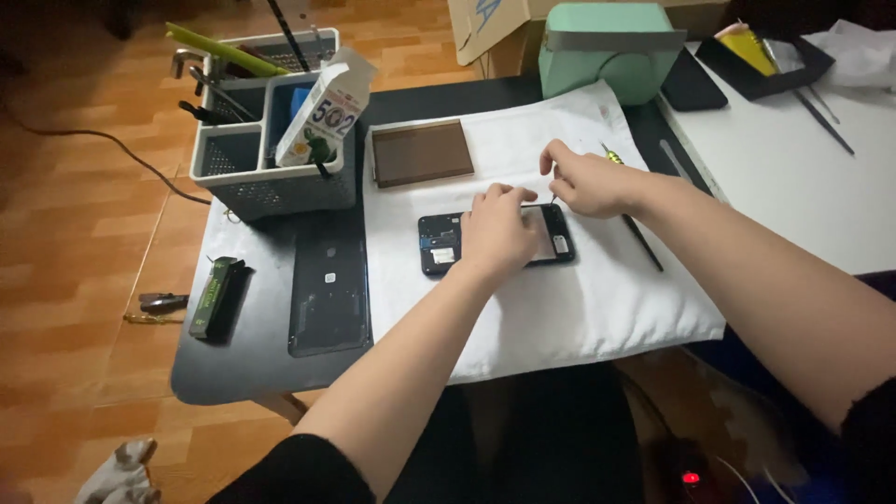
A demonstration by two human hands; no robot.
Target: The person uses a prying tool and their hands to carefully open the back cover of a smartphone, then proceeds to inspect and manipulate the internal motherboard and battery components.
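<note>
A: Where is the opened phone (439, 245), and which way does it run?

B: It lies flat on the white padded mat (560, 308) near the middle of the worktop (233, 373), its long axis running left to right. Its back is off, so the insides show at the left end.

A: And the hands?

B: The left hand (499, 229) rests palm-down on top of the phone, covering its middle, fingers spread flat and closed around nothing. The right hand (588, 182) sits just beyond the phone's far right corner, fingers pinched narrow on a thin tool (553, 197) whose tip points down toward that far edge.

A: So which hand is nearer?

B: The left is touching it. The right is just beside it, on the far right side, so the phone lies near and slightly left of those fingers. Whether the tip touches the phone, I cannot tell.

A: Anything else about?

B: A dark flat back cover (329, 289) lies left of the mat, a brownish panel (422, 152) at the mat's far left, and a grey tool caddy (252, 173) stands further left.
</note>
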